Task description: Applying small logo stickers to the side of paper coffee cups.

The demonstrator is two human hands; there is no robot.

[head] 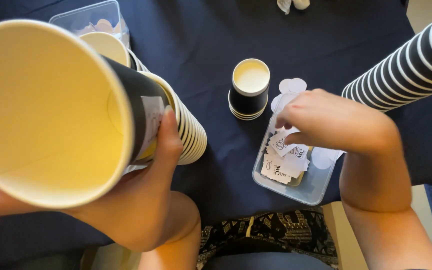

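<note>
The left hand (146,210) holds a large black paper cup (61,112) tipped on its side, mouth toward the camera, its fingers (168,137) wrapped round the wall and the thumb pressing a white sticker (151,120) flat, likely to seat it. Just behind that cup lies a long nested stack of cups (188,132). To the cup's right, the right hand (331,122) dips into a clear plastic tray (316,187) of printed stickers (283,160), fingertips pinched together on one. Beyond the tray stands a short stack of small cups (249,90) on the dark-clothed worktop (211,40), and another striped stack (411,62) slants in farther right of the cup.
</note>
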